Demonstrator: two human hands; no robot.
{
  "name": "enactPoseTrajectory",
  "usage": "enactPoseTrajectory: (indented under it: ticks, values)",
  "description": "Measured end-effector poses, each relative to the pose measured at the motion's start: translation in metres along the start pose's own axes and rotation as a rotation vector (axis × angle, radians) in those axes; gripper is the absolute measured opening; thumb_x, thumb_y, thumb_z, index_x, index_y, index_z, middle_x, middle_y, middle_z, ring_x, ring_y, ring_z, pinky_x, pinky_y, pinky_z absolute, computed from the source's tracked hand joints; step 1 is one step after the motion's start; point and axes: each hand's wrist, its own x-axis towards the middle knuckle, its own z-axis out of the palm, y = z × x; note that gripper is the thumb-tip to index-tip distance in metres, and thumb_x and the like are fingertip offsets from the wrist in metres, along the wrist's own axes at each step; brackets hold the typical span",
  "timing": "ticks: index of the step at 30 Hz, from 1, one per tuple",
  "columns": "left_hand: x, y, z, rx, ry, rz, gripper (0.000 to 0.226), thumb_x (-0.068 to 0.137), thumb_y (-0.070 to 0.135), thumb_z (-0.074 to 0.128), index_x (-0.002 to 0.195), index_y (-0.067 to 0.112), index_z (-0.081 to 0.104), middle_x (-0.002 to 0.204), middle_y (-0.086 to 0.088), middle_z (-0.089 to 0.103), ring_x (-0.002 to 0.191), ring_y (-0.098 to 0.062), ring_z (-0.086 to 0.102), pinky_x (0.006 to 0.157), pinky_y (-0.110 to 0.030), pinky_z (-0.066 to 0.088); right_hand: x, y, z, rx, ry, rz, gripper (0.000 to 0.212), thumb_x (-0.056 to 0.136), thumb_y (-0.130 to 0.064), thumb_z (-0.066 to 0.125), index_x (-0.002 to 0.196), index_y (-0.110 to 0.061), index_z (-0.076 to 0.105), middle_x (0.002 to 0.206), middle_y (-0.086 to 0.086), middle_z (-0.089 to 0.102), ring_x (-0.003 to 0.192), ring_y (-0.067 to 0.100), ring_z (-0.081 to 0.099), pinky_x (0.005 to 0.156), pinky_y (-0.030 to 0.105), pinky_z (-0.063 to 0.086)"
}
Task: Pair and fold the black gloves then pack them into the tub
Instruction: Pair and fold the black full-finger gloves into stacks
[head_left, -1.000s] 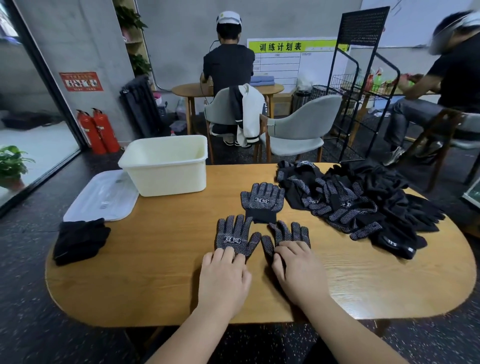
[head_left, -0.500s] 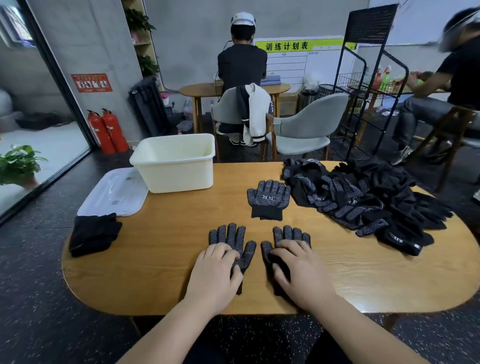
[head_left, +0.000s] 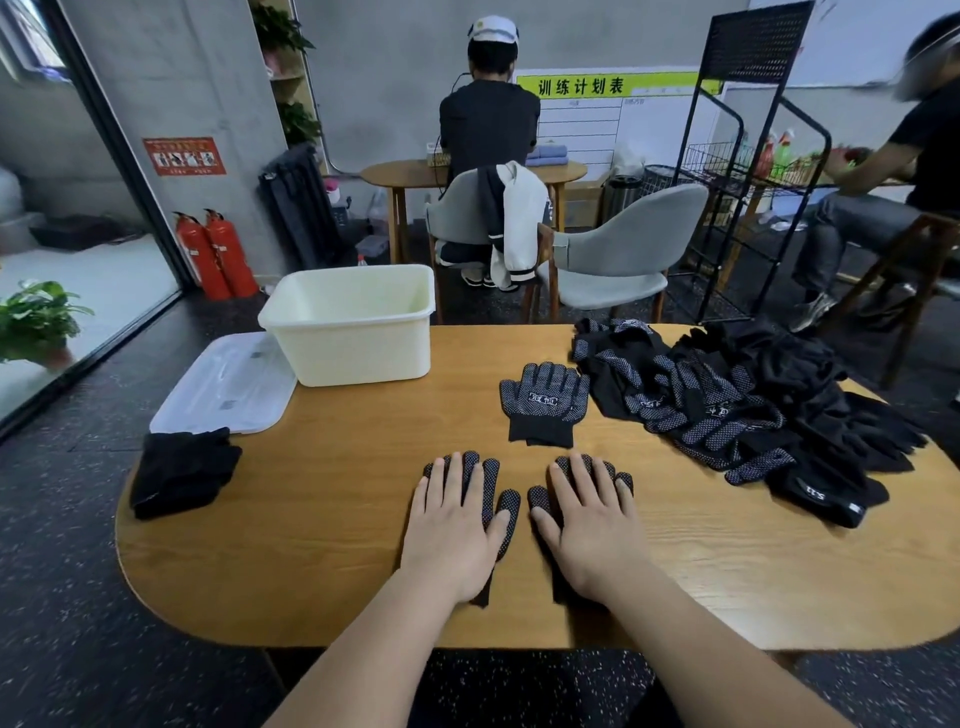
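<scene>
Two black dotted gloves lie side by side near the table's front edge. My left hand (head_left: 457, 530) lies flat, fingers spread, on the left glove (head_left: 506, 512). My right hand (head_left: 592, 525) lies flat on the right glove (head_left: 540, 498). Both gloves are mostly hidden under my palms. Just beyond them lies a third dotted glove (head_left: 545, 410) with its cuff folded. A heap of black gloves (head_left: 748, 410) covers the table's right side. The cream tub (head_left: 353, 327) stands empty at the back left.
A clear lid (head_left: 223, 384) lies left of the tub on the wooden table (head_left: 322, 519). A folded black bundle (head_left: 179, 470) sits at the left edge. Chairs, a black wire rack and two people sit beyond the table.
Both hands slid forward over the two gloves and flattened, fingers now spread straight on them. The camera view shifted closer and slightly right.
</scene>
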Motion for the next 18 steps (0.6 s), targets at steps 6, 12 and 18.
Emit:
enactPoseTrajectory:
  ticks: [6, 12, 18]
  values:
    - [0.006, -0.004, 0.003, 0.036, 0.058, 0.0, 0.082, 0.103, 0.072, 0.004, 0.168, 0.024, -0.012, 0.174, -0.005, -0.025, 0.159, -0.024, -0.028, 0.132, -0.046, -0.007, 0.009, 0.009, 0.003, -0.016, 0.017, -0.011, 0.084, 0.096, -0.079, -0.001, 0.167, -0.035, -0.007, 0.175, -0.002, -0.015, 0.161, 0.023, -0.019, 0.131, 0.048, -0.002]
    - [-0.009, -0.008, 0.008, 0.027, 0.053, 0.097, 0.072, 0.105, 0.07, 0.003, 0.166, 0.037, -0.014, 0.174, 0.004, -0.023, 0.159, -0.019, -0.027, 0.132, -0.045, -0.006, -0.006, 0.008, 0.005, -0.03, 0.02, -0.071, 0.08, 0.099, -0.077, -0.001, 0.166, -0.035, -0.012, 0.172, -0.003, -0.023, 0.159, 0.022, -0.022, 0.131, 0.048, -0.003]
    - [-0.026, -0.008, 0.006, -0.022, 0.082, 0.084, 0.071, 0.106, 0.068, 0.002, 0.168, 0.035, -0.008, 0.173, 0.007, -0.023, 0.158, -0.014, -0.028, 0.132, -0.042, -0.008, -0.025, 0.011, 0.003, 0.205, 0.166, -0.154, 0.07, 0.105, -0.069, 0.013, 0.167, -0.036, 0.016, 0.175, -0.013, -0.003, 0.161, 0.009, -0.013, 0.132, 0.042, 0.003]
